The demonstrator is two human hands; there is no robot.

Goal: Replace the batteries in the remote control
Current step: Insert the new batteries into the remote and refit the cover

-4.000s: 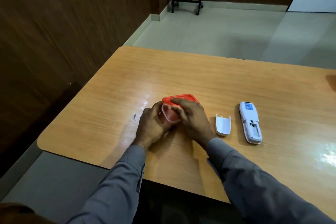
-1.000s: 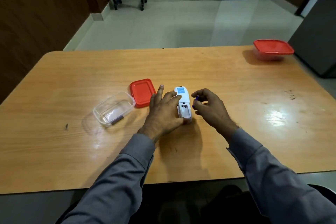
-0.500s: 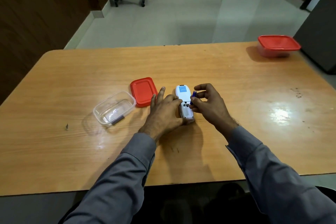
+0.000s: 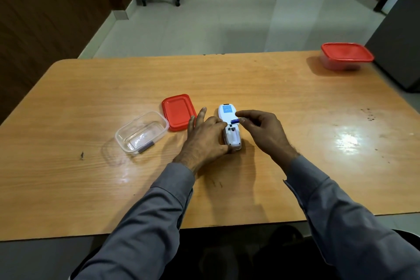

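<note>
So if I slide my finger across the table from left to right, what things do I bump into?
Clear open container → loose red lid → left hand → white remote control → right hand pinching a small blue battery → closed red-lidded container at the far right corner.

The left hand point(image 4: 205, 137) covers the near-left edge of the white remote control point(image 4: 230, 128), so how its fingers grip that side cannot be told. The open battery compartment point(image 4: 233, 136) is too small to show whether a cell already sits inside. Only the tip of the blue battery point(image 4: 235, 121) shows — the rest is pinched within the right hand point(image 4: 263, 130). A dark item point(image 4: 145, 148) in the clear container point(image 4: 141, 133) is too small to identify. The remote's blue label point(image 4: 226, 110) is unreadable. The lidded red container point(image 4: 346, 55) is blurred — its contents cannot be made out. Both sleeves are cut off by the lower edge.
</note>
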